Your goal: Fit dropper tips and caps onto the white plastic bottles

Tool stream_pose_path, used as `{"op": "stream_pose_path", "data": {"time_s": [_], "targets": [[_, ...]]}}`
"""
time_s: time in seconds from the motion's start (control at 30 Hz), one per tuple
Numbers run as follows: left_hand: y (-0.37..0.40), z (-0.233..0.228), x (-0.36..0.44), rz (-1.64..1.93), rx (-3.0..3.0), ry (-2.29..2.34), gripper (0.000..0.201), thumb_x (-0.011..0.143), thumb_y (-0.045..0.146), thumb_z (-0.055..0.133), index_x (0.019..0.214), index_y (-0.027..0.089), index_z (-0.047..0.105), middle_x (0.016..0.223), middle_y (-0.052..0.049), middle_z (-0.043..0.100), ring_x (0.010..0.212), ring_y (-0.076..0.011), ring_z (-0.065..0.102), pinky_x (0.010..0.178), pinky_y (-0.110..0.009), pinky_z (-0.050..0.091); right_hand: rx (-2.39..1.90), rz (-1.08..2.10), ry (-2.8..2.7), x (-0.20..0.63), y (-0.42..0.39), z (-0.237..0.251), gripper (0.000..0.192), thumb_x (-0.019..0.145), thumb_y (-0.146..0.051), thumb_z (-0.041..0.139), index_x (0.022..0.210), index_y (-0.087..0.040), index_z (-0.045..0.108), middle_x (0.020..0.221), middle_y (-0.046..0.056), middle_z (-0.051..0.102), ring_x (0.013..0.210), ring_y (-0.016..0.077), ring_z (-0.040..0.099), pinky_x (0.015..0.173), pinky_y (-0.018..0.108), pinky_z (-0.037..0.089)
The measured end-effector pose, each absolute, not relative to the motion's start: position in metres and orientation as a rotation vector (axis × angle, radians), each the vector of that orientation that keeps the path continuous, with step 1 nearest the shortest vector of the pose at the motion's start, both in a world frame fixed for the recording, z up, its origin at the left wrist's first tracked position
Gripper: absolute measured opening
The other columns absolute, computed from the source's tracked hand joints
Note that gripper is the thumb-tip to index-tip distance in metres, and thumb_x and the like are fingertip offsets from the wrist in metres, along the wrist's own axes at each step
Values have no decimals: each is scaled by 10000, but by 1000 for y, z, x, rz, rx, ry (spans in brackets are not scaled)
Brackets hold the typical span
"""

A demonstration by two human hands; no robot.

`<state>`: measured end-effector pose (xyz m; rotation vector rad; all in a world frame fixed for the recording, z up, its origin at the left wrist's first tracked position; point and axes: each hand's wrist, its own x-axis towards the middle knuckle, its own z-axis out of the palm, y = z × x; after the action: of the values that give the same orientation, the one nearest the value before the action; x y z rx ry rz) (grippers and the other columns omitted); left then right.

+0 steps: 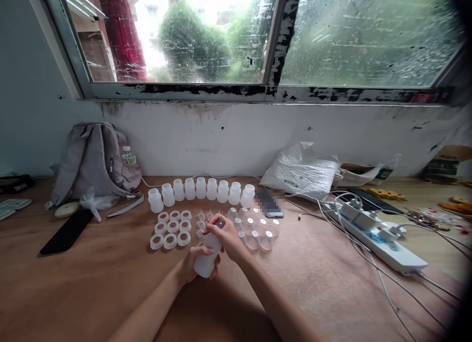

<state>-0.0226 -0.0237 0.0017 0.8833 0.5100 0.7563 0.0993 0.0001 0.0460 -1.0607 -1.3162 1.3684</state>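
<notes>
Bottle point(206, 256), small and white, is up off the tabletop point(110, 278) and held in both hands near the middle of the view, tilted with its neck pointing away from the person. Left hand point(191, 266) has its fingers wrapped closed around the lower body of the bottle, gripping it from underneath. Right hand point(223, 234) sits over the neck, fingers curled and pinched together at the top; whether a small part is caught between them I cannot tell, they hide it. Both forearms come in from the bottom edge and meet at the bottle, wrists bent slightly inward.

By the look of it, this is early going: a row of nine bottles point(201, 189) stands behind, all without caps. Just in front, white rings point(171, 229) lie in neat rows, small clear tips point(202, 219) sit next to them, and clear caps point(258, 231) are spread to the right, so most pieces seem to wait unassembled.

Further out, a grey backpack point(94, 160) leans at the wall on the left, a plastic bag point(300, 172) lies on the right, and a power strip point(376, 236) trails its cables.
</notes>
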Motion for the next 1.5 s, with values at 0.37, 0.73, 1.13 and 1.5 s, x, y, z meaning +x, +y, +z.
{"op": "stream_pose_path", "data": {"time_s": [0.37,0.73,1.13,1.5], "targets": [[-15,-20,-27,661,789,408,325,626,327,461,826,95,568,535,-10,530,373,-130,522,370,-223,306,-990,1320,-1278,96,-3,45,182,680,-317,594,661,-194,462,585,2,633,505,127,570,319,148,330],[-15,-23,-25,537,622,201,330,644,377,472,820,107,540,511,26,481,366,-109,493,359,-209,317,-877,1370,-1281,97,-5,46,248,699,-384,606,659,-190,455,599,3,634,541,128,590,339,149,364],[-14,-11,-25,649,747,316,319,731,367,448,911,110,506,616,-5,501,452,-121,523,412,-230,334,-1069,1364,-1246,104,4,39,363,662,-504,607,710,-199,416,543,-77,466,353,56,419,222,133,246],[-13,-10,-28,624,807,334,344,715,375,445,928,111,502,607,1,496,447,-120,524,416,-231,350,-1059,1307,-1233,108,5,37,443,597,-501,669,593,-210,334,489,-83,380,360,69,403,239,176,275]]}}
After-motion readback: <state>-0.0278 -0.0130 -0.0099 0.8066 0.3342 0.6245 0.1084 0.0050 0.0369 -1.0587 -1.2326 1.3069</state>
